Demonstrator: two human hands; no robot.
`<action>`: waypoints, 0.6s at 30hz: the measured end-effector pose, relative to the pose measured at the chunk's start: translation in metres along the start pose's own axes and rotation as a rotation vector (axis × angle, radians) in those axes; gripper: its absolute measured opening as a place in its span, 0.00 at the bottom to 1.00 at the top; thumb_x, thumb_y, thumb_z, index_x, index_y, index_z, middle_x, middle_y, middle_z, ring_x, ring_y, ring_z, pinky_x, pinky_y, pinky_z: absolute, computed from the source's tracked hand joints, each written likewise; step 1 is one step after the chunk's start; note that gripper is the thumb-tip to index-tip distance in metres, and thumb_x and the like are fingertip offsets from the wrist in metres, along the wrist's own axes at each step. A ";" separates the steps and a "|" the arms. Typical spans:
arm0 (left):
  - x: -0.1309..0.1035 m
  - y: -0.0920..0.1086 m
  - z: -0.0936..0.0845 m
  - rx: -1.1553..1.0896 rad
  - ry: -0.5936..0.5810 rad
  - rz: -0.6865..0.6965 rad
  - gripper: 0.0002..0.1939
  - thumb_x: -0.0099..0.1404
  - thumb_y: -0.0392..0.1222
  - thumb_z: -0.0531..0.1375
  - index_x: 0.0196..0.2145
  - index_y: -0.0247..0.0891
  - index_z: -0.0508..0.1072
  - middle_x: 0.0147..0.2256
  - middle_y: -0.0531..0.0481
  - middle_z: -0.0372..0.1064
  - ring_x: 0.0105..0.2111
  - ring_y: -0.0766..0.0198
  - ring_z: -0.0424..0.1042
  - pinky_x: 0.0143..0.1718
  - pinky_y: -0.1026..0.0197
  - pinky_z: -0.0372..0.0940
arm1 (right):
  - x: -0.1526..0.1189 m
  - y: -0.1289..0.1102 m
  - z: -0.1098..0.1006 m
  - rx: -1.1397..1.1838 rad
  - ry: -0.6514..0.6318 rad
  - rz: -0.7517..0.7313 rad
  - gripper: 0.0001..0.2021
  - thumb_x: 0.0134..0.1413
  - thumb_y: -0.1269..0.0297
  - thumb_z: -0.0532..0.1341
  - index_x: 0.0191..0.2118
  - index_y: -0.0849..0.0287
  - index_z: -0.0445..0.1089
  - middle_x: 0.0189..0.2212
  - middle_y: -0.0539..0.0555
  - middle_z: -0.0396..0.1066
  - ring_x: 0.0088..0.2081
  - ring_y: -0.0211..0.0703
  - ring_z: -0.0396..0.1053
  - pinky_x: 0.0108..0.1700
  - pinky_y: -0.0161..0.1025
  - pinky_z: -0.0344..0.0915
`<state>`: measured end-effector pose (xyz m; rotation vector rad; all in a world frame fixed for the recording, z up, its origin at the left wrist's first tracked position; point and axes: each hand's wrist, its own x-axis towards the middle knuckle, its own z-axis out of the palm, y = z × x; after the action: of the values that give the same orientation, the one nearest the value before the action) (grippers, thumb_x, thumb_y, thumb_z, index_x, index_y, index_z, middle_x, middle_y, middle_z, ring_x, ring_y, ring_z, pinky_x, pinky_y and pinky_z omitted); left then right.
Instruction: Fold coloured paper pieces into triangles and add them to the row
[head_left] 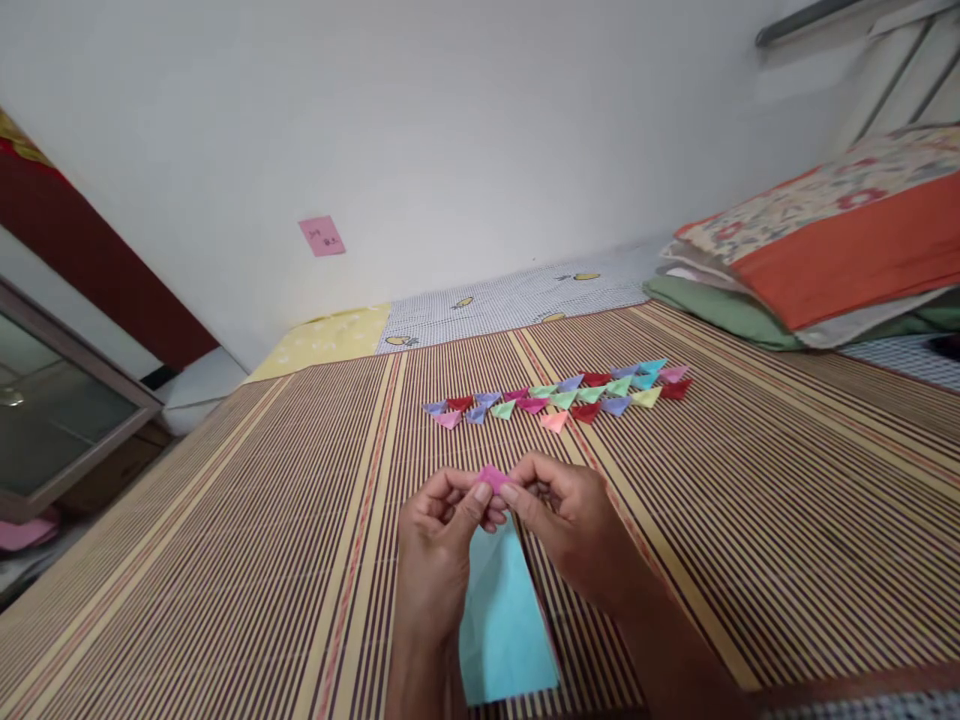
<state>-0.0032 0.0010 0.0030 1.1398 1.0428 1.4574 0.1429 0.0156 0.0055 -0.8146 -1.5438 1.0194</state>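
A small folded piece of pink paper is pinched between the thumbs and fingers of both hands. My left hand grips its left side, and my right hand holds the right side. Below the hands, a light blue sheet of paper lies on the striped mat, partly covered by my left hand. Beyond the hands, several small folded paper triangles in red, green, blue, pink, yellow and orange lie in slanting rows.
At the right, folded bedding with an orange band is stacked on the mat's far edge. A pink note is on the white wall. Yellow cloth lies along the wall, and a glass-fronted cabinet stands at the left.
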 end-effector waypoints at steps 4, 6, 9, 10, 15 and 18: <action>0.001 0.002 0.003 -0.024 -0.056 -0.061 0.09 0.64 0.43 0.66 0.31 0.35 0.77 0.27 0.49 0.76 0.27 0.65 0.71 0.31 0.63 0.65 | -0.001 0.005 0.001 0.034 0.035 0.007 0.11 0.64 0.62 0.60 0.30 0.58 0.70 0.24 0.49 0.72 0.27 0.39 0.71 0.31 0.36 0.67; 0.000 0.002 0.004 -0.016 -0.078 -0.067 0.11 0.66 0.44 0.65 0.29 0.35 0.76 0.27 0.48 0.75 0.26 0.65 0.70 0.30 0.63 0.65 | -0.002 0.008 0.000 0.053 0.046 0.024 0.11 0.65 0.62 0.59 0.30 0.58 0.69 0.24 0.49 0.71 0.26 0.39 0.70 0.30 0.36 0.66; -0.003 0.001 0.006 -0.001 -0.056 -0.015 0.11 0.67 0.43 0.64 0.28 0.36 0.75 0.27 0.49 0.75 0.26 0.66 0.68 0.30 0.64 0.63 | -0.003 0.010 0.000 0.064 0.055 0.041 0.11 0.65 0.62 0.59 0.30 0.57 0.68 0.24 0.49 0.70 0.27 0.40 0.69 0.31 0.37 0.66; -0.004 0.001 0.007 0.005 -0.043 0.002 0.11 0.67 0.43 0.64 0.28 0.36 0.75 0.27 0.49 0.74 0.26 0.66 0.68 0.30 0.64 0.62 | -0.003 0.010 0.000 0.067 0.058 0.040 0.11 0.65 0.62 0.59 0.30 0.57 0.68 0.24 0.49 0.70 0.27 0.40 0.68 0.31 0.38 0.66; -0.006 0.001 0.014 0.074 0.007 0.074 0.12 0.67 0.45 0.63 0.28 0.37 0.74 0.26 0.52 0.72 0.27 0.66 0.67 0.30 0.64 0.61 | -0.002 0.004 0.004 0.132 0.095 0.029 0.11 0.64 0.63 0.59 0.29 0.57 0.66 0.23 0.48 0.69 0.26 0.39 0.68 0.30 0.37 0.65; -0.004 0.002 0.017 0.074 -0.007 0.066 0.11 0.68 0.46 0.63 0.31 0.37 0.74 0.26 0.53 0.70 0.28 0.66 0.66 0.31 0.65 0.61 | -0.002 0.001 0.004 0.115 0.119 0.003 0.11 0.64 0.64 0.59 0.28 0.57 0.66 0.23 0.48 0.68 0.26 0.39 0.68 0.30 0.37 0.65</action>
<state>0.0135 -0.0025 0.0080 1.2417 1.0704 1.4755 0.1393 0.0131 0.0032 -0.7838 -1.3711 1.0335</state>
